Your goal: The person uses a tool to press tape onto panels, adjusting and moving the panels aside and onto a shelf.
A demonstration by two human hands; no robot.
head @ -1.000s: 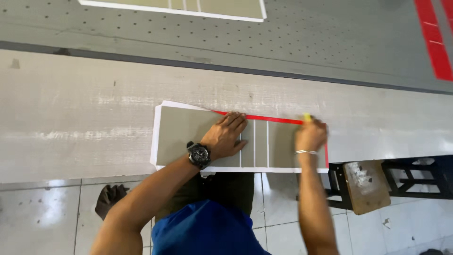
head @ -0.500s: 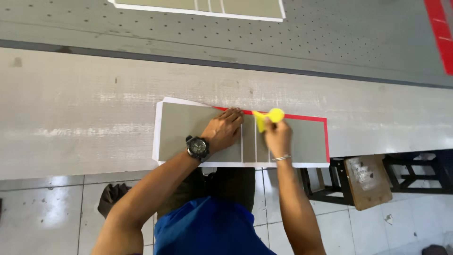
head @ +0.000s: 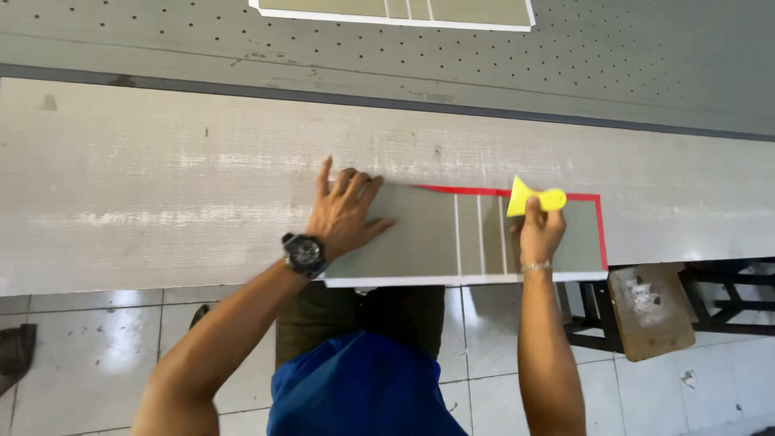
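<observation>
The left hand (head: pixel 343 211) lay spread flat on the grey sheet (head: pixel 428 238) at the workbench (head: pixel 161 186) edge, apparently pinning it, while the right hand (head: pixel 539 234) gripped a yellow squeegee (head: pixel 533 198) pressed near its red border (head: pixel 601 230).

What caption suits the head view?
Left hand flat on grey sheet, right hand holding yellow scraper.

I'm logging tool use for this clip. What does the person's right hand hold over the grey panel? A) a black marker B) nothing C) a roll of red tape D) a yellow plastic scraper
D: the right hand grips a yellow scraper on the grey panel near its red-edged top, while the left hand lies flat on the panel's left end.
</observation>
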